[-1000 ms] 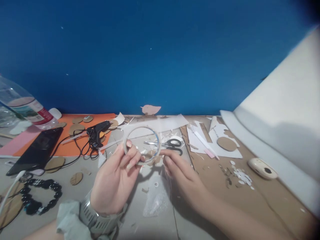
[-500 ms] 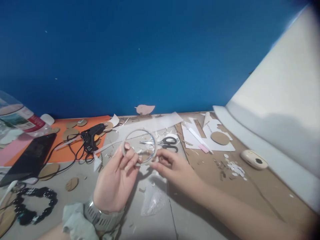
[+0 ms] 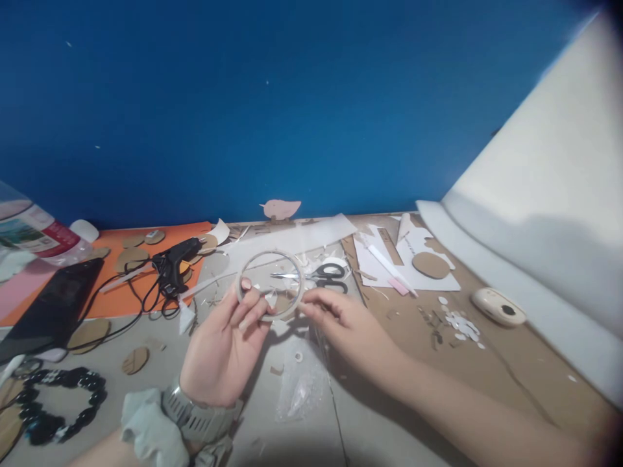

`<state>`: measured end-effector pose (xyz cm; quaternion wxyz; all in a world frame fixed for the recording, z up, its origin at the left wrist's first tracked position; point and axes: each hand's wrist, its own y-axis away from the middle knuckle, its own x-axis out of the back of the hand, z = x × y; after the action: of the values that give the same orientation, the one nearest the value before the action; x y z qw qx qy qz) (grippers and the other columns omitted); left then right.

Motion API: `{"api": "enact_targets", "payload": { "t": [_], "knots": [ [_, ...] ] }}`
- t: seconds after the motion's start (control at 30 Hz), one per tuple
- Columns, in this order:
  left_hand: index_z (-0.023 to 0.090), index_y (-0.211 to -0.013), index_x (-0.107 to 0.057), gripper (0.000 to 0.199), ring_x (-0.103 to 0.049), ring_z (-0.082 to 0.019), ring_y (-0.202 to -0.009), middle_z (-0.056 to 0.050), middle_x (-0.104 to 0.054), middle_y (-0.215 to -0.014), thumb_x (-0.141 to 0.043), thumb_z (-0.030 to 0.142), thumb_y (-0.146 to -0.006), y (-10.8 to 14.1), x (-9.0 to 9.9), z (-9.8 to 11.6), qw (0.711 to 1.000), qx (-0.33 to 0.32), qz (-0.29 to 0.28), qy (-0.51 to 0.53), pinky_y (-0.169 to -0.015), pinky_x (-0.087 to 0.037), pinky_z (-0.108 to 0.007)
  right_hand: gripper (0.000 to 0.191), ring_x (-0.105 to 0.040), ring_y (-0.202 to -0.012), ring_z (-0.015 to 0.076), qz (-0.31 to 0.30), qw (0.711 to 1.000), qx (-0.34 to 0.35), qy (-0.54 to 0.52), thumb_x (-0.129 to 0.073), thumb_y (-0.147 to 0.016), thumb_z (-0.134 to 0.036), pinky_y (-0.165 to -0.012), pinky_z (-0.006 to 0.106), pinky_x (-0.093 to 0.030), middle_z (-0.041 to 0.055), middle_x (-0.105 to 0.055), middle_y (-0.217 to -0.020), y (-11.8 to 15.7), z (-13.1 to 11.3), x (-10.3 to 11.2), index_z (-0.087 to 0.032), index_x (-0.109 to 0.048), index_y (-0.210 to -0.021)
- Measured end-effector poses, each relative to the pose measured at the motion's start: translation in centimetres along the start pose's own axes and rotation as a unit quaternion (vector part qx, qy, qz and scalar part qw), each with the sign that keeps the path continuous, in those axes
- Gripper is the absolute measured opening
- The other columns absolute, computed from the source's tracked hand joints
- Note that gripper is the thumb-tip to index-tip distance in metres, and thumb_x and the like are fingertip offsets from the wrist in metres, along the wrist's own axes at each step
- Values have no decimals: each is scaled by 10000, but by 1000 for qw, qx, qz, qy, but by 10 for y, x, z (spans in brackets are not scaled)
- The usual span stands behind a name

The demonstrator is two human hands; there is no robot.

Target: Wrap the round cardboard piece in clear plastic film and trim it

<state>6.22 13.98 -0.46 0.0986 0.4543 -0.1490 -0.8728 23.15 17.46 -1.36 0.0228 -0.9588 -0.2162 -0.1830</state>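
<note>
A thin pale ring (image 3: 298,266) is held upright over the middle of the table. My left hand (image 3: 226,347) grips its lower left side between thumb and fingers, palm turned up. At the ring's lower right edge, my right hand (image 3: 348,331) has its thumb and fingertips pinched together; whether they grip the ring or something small is too fine to tell. Scissors with black handles (image 3: 331,277) lie behind the ring, their blades seen through it. Below the hands is a clear plastic bag (image 3: 302,389) with a small white ring on it.
On the left are a black glue gun (image 3: 171,266) with its cord, orange paper (image 3: 109,301), a dark phone (image 3: 53,308), a bottle (image 3: 41,233) and a beaded bracelet (image 3: 63,405). On the right lie white paper (image 3: 438,283), cardboard discs, paper scraps and a cream oval object (image 3: 497,307).
My right thumb and fingertips have drawn closer together at the ring's edge. The ring now faces the camera slightly more squarely. The view has shifted a little.
</note>
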Motion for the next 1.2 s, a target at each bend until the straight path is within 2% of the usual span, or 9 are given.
{"api": "enact_targets", "payload": {
  "t": [0.13, 0.27, 0.4, 0.53, 0.7, 0.83, 0.93, 1.1, 1.2],
  "knots": [
    [104, -824, -525, 339, -341, -40, -493, 55, -286, -620, -223, 161, -967, -2, 2, -1, 999, 25, -18, 34, -626, -511, -241, 266, -564, -778, 155, 42, 999, 3, 11, -397, -915, -396, -683, 284, -401, -6, -619, -819, 0, 0, 8, -229, -591, -843],
    [114, -829, -527, 327, -319, -42, -482, 60, -269, -604, -233, 159, -967, -2, 5, -3, 999, 41, -20, 14, -610, -501, -239, 246, -543, -666, 145, 15, 1000, -6, 20, -496, -855, -456, -601, 271, -399, -18, -600, -744, 0, 2, 12, -229, -590, -869],
    [122, -812, -534, 313, -300, -52, -493, 53, -259, -609, -267, 180, -964, -3, 8, -2, 999, 20, -24, -40, -580, -481, -227, 287, -567, -777, 154, 64, 997, -5, 37, -375, -921, -411, -675, 284, -414, -7, -628, -842, 0, 4, 12, -247, -610, -911],
    [128, -797, -529, 319, -293, -60, -507, 49, -251, -607, -264, 185, -965, -5, 9, -2, 996, 7, -33, -78, -602, -473, -230, 215, -581, -728, 166, 18, 998, -16, 59, -498, -860, -429, -641, 296, -428, -17, -641, -818, -2, 6, 14, -277, -607, -968],
    [130, -780, -521, 321, -264, -58, -489, 54, -246, -587, -263, 180, -965, -5, 9, -3, 991, -25, -64, -111, -586, -449, -212, 262, -587, -875, 182, 62, 996, -3, 70, -413, -906, -426, -740, 331, -440, 0, -648, -975, -4, 7, 17, -294, -603, -1028],
    [119, -785, -534, 342, -224, -52, -459, 65, -221, -561, -256, 201, -967, -6, 12, -2, 989, -7, -89, -116, -521, -402, -181, 230, -592, -807, 181, 32, 995, 18, 90, -486, -872, -428, -707, 328, -443, 0, -653, -897, -3, 4, 21, -282, -616, -994],
    [111, -783, -541, 337, -165, -46, -438, 75, -199, -550, -276, 216, -964, -7, 14, -2, 989, -5, -101, -104, -451, -323, -148, 302, -588, -869, 180, 72, 994, 32, 79, -356, -932, -389, -749, 339, -441, 15, -649, -948, -2, 0, 22, -278, -618, -1032],
    [118, -736, -530, 290, -172, -38, -428, 77, -234, -530, -370, 243, -942, -5, 11, -5, 983, -10, -121, -137, -448, -287, -149, 299, -587, -786, 191, 44, 996, 20, 77, -534, -835, -445, -685, 343, -451, 17, -649, -892, -1, -4, 23, -277, -611, -1071],
    [126, -723, -525, 264, -181, -36, -423, 80, -247, -516, -421, 263, -924, -3, 8, -7, 979, -24, -127, -155, -455, -285, -160, 290, -586, -846, 194, 83, 995, 5, 49, -411, -904, -415, -739, 360, -445, 25, -651, -945, -2, -4, 23, -269, -624, -1038]
  ]
}}
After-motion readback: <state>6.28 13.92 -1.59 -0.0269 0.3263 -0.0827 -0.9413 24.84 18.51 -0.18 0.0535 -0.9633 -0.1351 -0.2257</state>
